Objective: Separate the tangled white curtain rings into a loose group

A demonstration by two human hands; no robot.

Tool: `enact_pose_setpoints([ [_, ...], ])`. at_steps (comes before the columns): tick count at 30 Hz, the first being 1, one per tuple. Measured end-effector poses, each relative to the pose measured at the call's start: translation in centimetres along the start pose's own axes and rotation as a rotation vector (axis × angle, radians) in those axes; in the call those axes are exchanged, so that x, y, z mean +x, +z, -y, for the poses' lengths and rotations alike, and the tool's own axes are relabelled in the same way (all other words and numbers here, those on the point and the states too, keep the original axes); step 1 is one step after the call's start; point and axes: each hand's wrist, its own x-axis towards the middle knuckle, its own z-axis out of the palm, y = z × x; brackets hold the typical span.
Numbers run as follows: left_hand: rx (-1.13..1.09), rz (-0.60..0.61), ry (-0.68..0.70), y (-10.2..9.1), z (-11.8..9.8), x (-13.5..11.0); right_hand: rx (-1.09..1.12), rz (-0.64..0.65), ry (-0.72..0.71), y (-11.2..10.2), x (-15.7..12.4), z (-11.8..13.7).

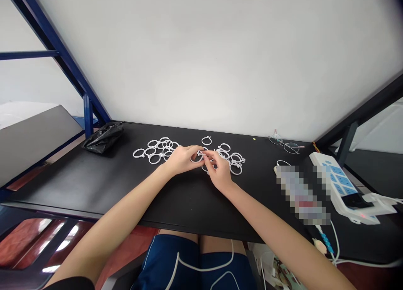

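My left hand (181, 160) and my right hand (218, 170) meet above the black table (189, 201), their fingertips pinching a white plastic snap ring (197, 156) between them. A loose heap of similar rings (155, 151) lies to the left of my hands, and another heap (232, 160) lies to the right, partly under my right hand. One single ring (206, 141) rests apart, just beyond my fingers. Some rings beneath my hands are hidden.
A black plastic bag (103, 138) lies at the far left of the table, and glasses (284, 144) sit at the back right. A pixelated object (302, 195) and a white-and-blue power strip (333, 181) with cables occupy the right side. Blue metal framing rises at left.
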Motion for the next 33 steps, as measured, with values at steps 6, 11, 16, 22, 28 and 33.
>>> enact_pose_setpoints([
  [6,-0.033,0.082,-0.014,-0.7,-0.3,0.1,-0.002,0.070,0.030,-0.3,0.0,0.2],
  [11,-0.097,0.151,-0.071,-0.7,-0.5,0.1,0.039,0.143,0.082,-0.6,0.1,-0.1],
  [16,-0.277,0.238,-0.178,-0.8,-0.4,0.3,0.057,0.155,0.113,-0.8,0.0,-0.2],
  [22,-0.457,0.277,-0.314,-1.1,-0.9,0.7,0.093,0.149,0.120,-0.8,0.0,-0.1],
  [28,-0.885,0.519,-0.480,-1.3,-0.9,1.1,0.085,0.145,0.082,-0.7,0.0,-0.3],
  [33,-0.977,0.560,-0.469,-1.2,-0.8,1.2,0.025,0.152,0.014,-0.8,-0.1,-0.1],
])
